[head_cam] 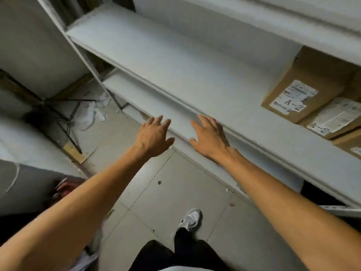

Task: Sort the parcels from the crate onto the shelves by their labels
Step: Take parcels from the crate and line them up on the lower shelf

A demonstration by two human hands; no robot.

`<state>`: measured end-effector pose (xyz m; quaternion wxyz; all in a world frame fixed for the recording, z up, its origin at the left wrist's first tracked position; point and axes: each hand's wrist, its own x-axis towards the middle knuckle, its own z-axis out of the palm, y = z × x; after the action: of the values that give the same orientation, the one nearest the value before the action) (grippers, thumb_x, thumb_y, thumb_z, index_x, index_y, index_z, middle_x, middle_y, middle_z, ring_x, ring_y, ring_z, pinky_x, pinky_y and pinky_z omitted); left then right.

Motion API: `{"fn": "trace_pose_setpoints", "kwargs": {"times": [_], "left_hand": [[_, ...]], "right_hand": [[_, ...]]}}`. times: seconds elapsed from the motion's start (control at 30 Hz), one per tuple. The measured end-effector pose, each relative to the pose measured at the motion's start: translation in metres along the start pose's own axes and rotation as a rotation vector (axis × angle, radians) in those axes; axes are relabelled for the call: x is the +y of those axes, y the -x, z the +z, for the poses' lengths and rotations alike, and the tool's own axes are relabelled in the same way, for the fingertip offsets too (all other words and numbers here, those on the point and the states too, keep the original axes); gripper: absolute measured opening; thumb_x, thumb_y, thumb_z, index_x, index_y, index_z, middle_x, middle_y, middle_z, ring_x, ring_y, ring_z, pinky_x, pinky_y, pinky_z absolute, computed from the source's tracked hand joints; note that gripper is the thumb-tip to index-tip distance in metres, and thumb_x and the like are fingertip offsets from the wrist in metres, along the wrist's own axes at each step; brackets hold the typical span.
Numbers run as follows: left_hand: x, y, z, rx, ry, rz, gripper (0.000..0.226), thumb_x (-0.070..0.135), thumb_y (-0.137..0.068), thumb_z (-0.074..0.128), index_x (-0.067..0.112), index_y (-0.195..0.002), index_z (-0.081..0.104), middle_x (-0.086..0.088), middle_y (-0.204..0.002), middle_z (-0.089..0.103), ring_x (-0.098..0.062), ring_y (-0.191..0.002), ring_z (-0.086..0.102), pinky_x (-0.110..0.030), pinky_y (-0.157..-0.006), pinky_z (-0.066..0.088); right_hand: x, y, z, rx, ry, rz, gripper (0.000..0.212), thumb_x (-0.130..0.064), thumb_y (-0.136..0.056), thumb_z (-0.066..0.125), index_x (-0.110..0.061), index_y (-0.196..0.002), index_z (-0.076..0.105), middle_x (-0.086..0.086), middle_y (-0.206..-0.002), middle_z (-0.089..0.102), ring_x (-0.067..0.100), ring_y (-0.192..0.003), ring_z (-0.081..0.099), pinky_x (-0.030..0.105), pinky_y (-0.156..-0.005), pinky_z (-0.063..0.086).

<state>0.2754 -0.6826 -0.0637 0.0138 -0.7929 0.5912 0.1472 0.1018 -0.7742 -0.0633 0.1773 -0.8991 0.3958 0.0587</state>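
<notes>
White metal shelving (175, 61) is filling the upper half of the head view, running from 11 o'clock down to 4 o'clock, w/ grey floor tiles (175, 192) showing below it.

Head view: both hands are reaching out over the front edge of the shelves, and neither is carrying anything. Left hand (152, 136) is hanging at centre w/ fingers spread, palm down, just off the lip of the lower shelf (148, 96). Right hand (210, 136) is lying flat and spread at about 3 o'clock from the left one, seemingly touching the front rail of the middle shelf (224, 90). So both are empty and unclenched.

At 2–3 o'clock a brown carton (304, 83) is sitting on the middle shelf, its label reading A-2. Just beside it, toward 4 o'clock, a flatter parcel (336, 118) is lying w/ an A-2 label too, and a third box (349, 145) is peeking in at the frame edge, label unreadable. Those look already sorted. Rest of that shelf, and the lower one, are showing bare.

Crate isn't clearly visible; a dark blurred shape (62, 189) at 8 o'clock could be it, can't tell. A white shoe (190, 219) and dark trouser leg are showing at 6 o'clock.

Judgement: task is partway. At least two parcels are shelved under A-2, and the hands are between parcels. How many are left in the crate can't be told from here.
</notes>
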Motion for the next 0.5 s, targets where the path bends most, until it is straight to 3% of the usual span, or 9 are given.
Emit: {"fn": "trace_pose_setpoints", "kwargs": {"times": [0.27,0.37,0.5], "left_hand": [[-0.113,0.216,0.0,0.094,0.095,-0.549,0.072,0.049,-0.088,0.06,0.015,-0.148,0.037,-0.013,-0.151,0.04,-0.034,-0.136,0.039,-0.043,-0.114,0.034],[-0.126,0.313,0.018,0.136,0.146,-0.744,0.07,0.049,-0.084,0.061,0.014,-0.143,0.045,-0.011,-0.144,0.049,-0.032,-0.13,0.047,-0.043,-0.11,0.038],[-0.111,0.437,0.051,0.155,0.229,-1.011,0.073,0.049,-0.087,0.062,0.016,-0.148,0.039,-0.013,-0.152,0.041,-0.032,-0.137,0.04,-0.044,-0.115,0.032]], "right_hand": [[-0.203,0.034,0.035,-0.169,0.135,-0.497,0.07,-0.035,-0.091,0.055,-0.022,-0.154,0.028,0.012,-0.156,0.03,0.034,-0.141,0.029,0.05,-0.111,0.029],[-0.264,0.078,0.056,-0.208,0.185,-0.689,0.067,-0.038,-0.092,0.056,-0.024,-0.152,0.029,0.013,-0.155,0.033,0.035,-0.14,0.033,0.05,-0.109,0.033],[-0.331,0.15,0.09,-0.261,0.232,-0.948,0.071,-0.041,-0.092,0.058,-0.026,-0.153,0.025,0.011,-0.157,0.031,0.035,-0.139,0.033,0.049,-0.107,0.036]]}}
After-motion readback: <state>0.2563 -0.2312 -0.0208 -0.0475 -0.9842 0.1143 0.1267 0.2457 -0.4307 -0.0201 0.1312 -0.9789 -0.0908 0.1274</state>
